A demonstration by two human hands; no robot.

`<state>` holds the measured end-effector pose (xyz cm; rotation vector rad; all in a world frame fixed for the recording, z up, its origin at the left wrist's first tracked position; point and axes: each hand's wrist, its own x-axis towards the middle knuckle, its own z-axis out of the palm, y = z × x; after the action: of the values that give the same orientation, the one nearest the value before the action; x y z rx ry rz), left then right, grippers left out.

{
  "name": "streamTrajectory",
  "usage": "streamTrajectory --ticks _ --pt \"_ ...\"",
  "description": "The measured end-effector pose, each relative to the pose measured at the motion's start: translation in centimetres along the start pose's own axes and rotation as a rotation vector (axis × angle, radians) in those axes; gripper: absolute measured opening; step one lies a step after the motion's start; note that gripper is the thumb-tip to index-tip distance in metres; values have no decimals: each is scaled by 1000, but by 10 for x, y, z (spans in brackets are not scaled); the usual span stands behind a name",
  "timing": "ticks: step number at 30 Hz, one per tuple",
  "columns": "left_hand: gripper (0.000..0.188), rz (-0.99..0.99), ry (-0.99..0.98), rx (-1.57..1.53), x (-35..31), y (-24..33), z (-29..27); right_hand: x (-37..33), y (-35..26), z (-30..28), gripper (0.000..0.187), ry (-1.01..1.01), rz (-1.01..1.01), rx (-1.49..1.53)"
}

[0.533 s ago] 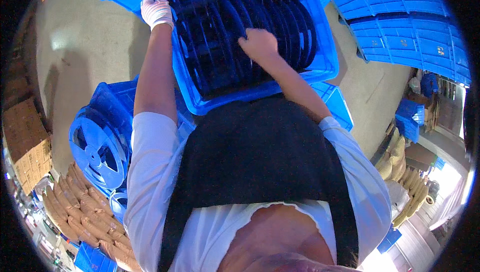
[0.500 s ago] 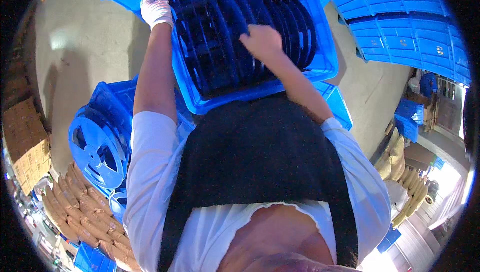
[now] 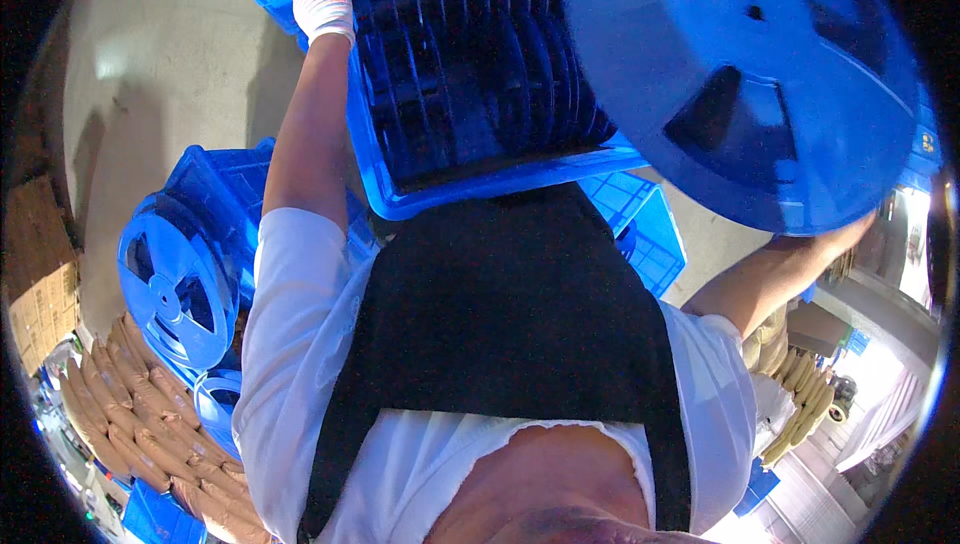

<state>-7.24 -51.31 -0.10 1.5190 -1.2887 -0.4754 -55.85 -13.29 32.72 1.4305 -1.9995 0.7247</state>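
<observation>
A large blue reel [image 3: 690,74] with cut-out openings is raised at the upper right, close to the camera and partly over the crate. My right forearm [image 3: 790,264] runs behind it; the reel hides my right hand, which holds it up. At the upper left, my left hand [image 3: 323,8], in a white glove, is closed on the left rim of the blue crate [image 3: 480,180]. Inside that crate, dark reels [image 3: 470,64] stand on edge in a packed row. The lifted reel covers the crate's right side.
A second blue crate with reels [image 3: 178,289] stands at left, beside stacked brown sacks [image 3: 150,424]. Another blue crate [image 3: 640,229] lies below the lifted reel. Cardboard boxes [image 3: 45,284] are at far left, pale sacks [image 3: 795,399] at right. Grey floor [image 3: 170,74] shows at left.
My right hand has gone from over the row of reels out to the right, and a blue reel is now up with it. My left hand stays on the crate rim.
</observation>
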Motion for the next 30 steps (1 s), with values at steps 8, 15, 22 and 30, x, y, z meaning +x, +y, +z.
streamTrajectory --ticks 8,15,22,30 --pt "15 30 184 139 -56 75 -44 -14 -12 95 52 -39 647 1125" --pt "46 174 334 124 -190 87 -123 -8 -115 174 50 -503 614 1738" --pt "46 -19 588 440 -372 140 -227 -30 -249 168 48 -1070 503 2146" --pt "51 -236 1321 136 -579 102 -333 -146 -422 61 48 -1821 470 2106"
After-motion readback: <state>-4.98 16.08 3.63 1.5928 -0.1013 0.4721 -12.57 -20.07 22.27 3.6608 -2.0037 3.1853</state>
